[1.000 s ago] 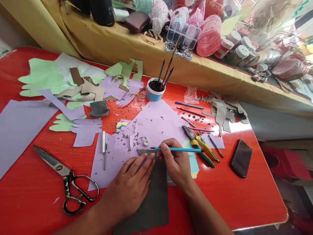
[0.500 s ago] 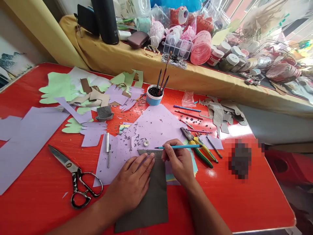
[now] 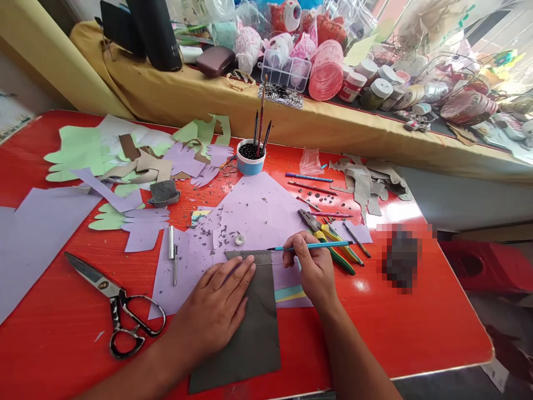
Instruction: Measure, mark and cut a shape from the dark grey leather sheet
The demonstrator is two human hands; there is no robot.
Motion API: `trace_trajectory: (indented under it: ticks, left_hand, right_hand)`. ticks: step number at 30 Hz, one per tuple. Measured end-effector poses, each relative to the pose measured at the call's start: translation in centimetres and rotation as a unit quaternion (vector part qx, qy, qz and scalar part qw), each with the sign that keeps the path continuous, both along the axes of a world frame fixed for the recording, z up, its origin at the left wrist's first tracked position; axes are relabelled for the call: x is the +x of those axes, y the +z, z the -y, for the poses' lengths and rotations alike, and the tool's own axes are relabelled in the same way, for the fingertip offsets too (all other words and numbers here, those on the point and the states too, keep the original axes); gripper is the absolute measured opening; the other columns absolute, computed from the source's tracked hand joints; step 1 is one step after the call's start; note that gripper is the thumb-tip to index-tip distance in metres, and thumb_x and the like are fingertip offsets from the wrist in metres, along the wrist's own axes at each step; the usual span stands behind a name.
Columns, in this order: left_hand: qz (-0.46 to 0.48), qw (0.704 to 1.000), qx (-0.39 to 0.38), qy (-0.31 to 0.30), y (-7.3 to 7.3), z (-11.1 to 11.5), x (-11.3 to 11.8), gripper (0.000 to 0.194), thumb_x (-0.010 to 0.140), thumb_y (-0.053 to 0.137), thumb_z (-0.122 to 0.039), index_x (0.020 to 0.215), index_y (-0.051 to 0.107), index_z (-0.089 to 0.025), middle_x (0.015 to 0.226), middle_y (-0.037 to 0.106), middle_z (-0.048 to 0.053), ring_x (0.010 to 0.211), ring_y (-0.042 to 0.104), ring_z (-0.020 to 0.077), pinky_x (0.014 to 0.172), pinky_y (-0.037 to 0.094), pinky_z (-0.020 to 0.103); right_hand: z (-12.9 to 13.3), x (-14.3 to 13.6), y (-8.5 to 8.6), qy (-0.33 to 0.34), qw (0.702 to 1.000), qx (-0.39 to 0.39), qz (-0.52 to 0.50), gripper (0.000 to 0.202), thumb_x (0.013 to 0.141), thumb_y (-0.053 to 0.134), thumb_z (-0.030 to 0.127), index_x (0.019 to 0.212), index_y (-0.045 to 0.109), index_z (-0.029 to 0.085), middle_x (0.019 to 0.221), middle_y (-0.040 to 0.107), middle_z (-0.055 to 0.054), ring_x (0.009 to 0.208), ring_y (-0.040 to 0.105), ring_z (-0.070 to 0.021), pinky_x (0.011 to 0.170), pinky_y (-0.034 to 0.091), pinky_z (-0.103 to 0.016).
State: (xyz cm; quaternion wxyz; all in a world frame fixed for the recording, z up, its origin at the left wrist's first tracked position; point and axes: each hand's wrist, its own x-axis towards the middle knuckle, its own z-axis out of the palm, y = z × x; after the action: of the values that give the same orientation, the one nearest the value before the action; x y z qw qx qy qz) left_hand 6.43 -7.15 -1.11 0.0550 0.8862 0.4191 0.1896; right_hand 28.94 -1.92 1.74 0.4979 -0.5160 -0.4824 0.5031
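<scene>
Blue pen (image 3: 333, 244) poised by the top right corner of a dark grey sheet (image 3: 256, 333)

The dark grey sheet lies at the near edge of the red table (image 3: 358, 339), its upper part over lilac paper (image 3: 166, 297). A narrow band crosses its top; whether that is a fold or a separate strip cannot be told. The left hand (image 3: 219, 300) rests flat on the sheet, palm down, fingers extended and close together, hiding much of its left side. The right hand (image 3: 313, 269) pinches the blue pen between thumb and fingers, the barrel nearly level and its dark tip pointing left. Whether the tip touches the sheet is too fine to make out. Both forearms are cut off by the bottom edge.

Just beyond the sheet sits a small round whitish object (image 3: 239, 239), too small to identify. Pliers (image 3: 308, 220) with yellow and green handles lie beyond the right hand, which stands near their grips. Scissors (image 3: 110, 289) lie left of the left hand, blades parted slightly if at all. At right, a pixelated patch (image 3: 402, 258) masks something dark. Farther off, a blue-and-white tub (image 3: 250, 165) holds upright brushes, their lower ends hidden. Jars (image 3: 381, 91) crowd the ledge behind, many overlapping and some wrapped in glare.
</scene>
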Motion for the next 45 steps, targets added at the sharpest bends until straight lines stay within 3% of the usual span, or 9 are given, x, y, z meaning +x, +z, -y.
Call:
trace_trajectory:
  ticks: [45]
  left_hand:
    - [0.003,1.000,-0.003,0.002,0.12,0.25,-0.07,0.045,0.107,0.050,-0.024,0.149,0.062,-0.014,0.157,0.061,0.007,0.138,0.057,0.0296,0.115,0.039,0.045]
  right_hand:
    - [0.05,-0.51,0.32,0.018,1.000,-0.008,0.019,0.035,0.107,0.060,0.047,0.087,0.069,0.020,0.063,0.058,0.002,0.058,0.054,-0.0131,0.056,0.043,-0.026]
